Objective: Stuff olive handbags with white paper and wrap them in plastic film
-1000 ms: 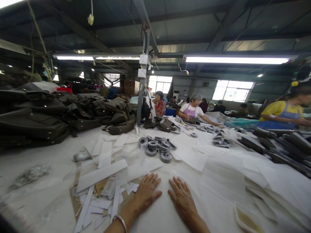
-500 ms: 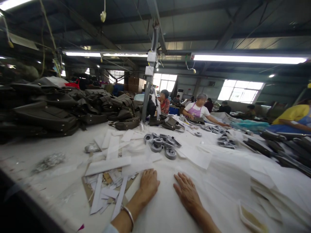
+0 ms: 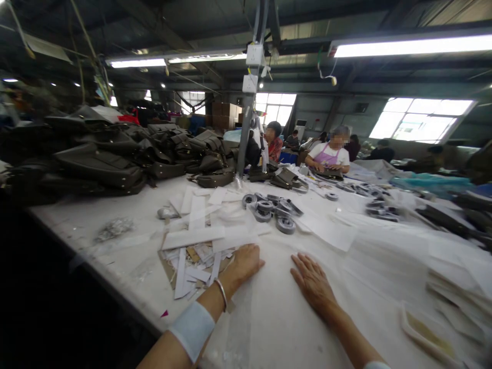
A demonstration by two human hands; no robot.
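My left hand (image 3: 247, 262) rests on the white table beside a heap of paper scraps (image 3: 198, 269); its fingers look curled down, and what is under them, if anything, is hidden. Palm down on the white sheeting, my right hand (image 3: 313, 282) lies flat with its fingers stretched out, holding nothing. Beyond both hands sits a cluster of grey rolled strips (image 3: 285, 224), touching neither hand. White paper strips (image 3: 194, 237) lie over the scraps, to the left of the rolls.
Dark bags (image 3: 100, 166) are piled at the back left. A metal post (image 3: 246, 130) rises behind the rolls. Small clear packets (image 3: 114, 228) lie at left, a shallow tray (image 3: 426, 333) at lower right. Across the table, a person in a purple apron (image 3: 328, 156) handles a dark bag.
The view has shifted, so the table sits higher and further right. My left hand's fingers look more curled than before. The aproned person's outstretched arm has drawn in to the bag.
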